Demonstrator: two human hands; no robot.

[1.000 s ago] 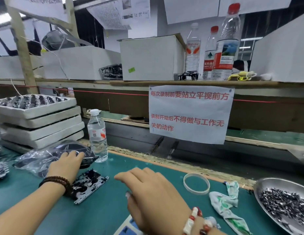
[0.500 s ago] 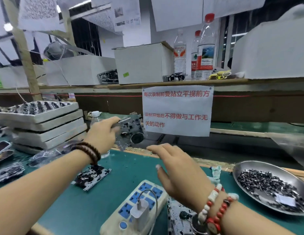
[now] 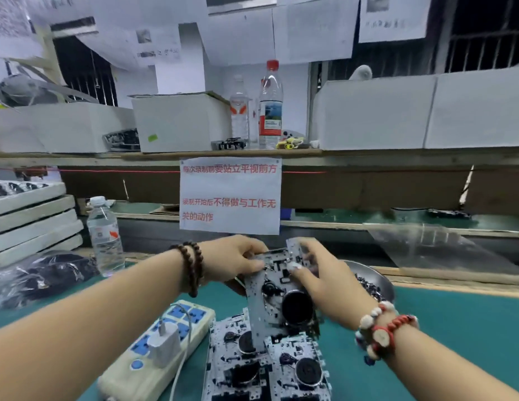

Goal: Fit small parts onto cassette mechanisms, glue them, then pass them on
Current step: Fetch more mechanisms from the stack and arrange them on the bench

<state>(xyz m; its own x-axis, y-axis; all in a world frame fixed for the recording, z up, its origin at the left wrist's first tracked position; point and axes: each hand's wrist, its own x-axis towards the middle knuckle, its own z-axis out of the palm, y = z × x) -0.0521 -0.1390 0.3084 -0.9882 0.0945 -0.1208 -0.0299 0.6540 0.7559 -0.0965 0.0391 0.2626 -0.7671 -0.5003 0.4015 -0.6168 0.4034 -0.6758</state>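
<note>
Head view, near edge of the green table (image 3: 455,328): more cassette mechanisms (image 3: 270,369) lie flat beside a power strip (image 3: 154,351). Above them both hands hold one cassette mechanism (image 3: 278,296) upright off the table; the left hand (image 3: 232,259) pinches its top left edge, the right hand (image 3: 325,276) curls around its right side. Farther right sits a metal dish of small parts (image 3: 374,282); far left, a water bottle (image 3: 105,235).

It was a factory assembly workstation: a green-matted bench (image 3: 455,328), stacked part trays (image 3: 32,221), cassette mechanisms (image 3: 267,369) piled up, and a printed Chinese notice (image 3: 230,195) taped to the shelf (image 3: 368,154).
</note>
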